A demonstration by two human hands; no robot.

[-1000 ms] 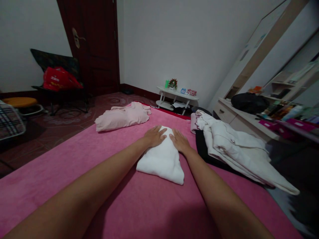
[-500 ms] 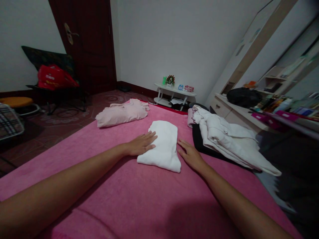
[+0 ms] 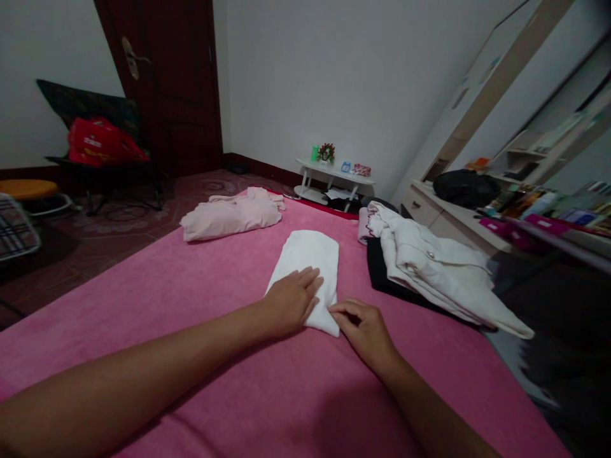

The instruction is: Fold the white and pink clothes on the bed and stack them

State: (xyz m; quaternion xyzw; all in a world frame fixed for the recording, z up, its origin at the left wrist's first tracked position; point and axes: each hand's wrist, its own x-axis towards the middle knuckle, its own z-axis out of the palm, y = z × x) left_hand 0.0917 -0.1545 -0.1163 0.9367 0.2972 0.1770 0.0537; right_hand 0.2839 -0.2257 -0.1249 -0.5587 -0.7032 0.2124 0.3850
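A folded white cloth garment (image 3: 310,251) lies flat on the pink bedcover (image 3: 229,381); its exact kind cannot be made out. My left hand (image 3: 293,299) rests flat over its near left part, fingers stretched out and covering that side. At the near right edge, my right hand (image 3: 360,324) pinches the cloth between thumb and fingertips. The near right corner of the garment pokes out between the two hands.
A folded pale pink garment (image 3: 231,216) lies at the bed's far left. To the right sit a cream denim garment (image 3: 429,261) and black cloth (image 3: 382,270). Beyond stand a small white table (image 3: 334,172), a dresser (image 3: 443,219) and a chair with a red bag (image 3: 102,143).
My left hand has slid nearer and to the right across the white garment. My right hand has moved down its right edge and closed its fingers on the cloth.
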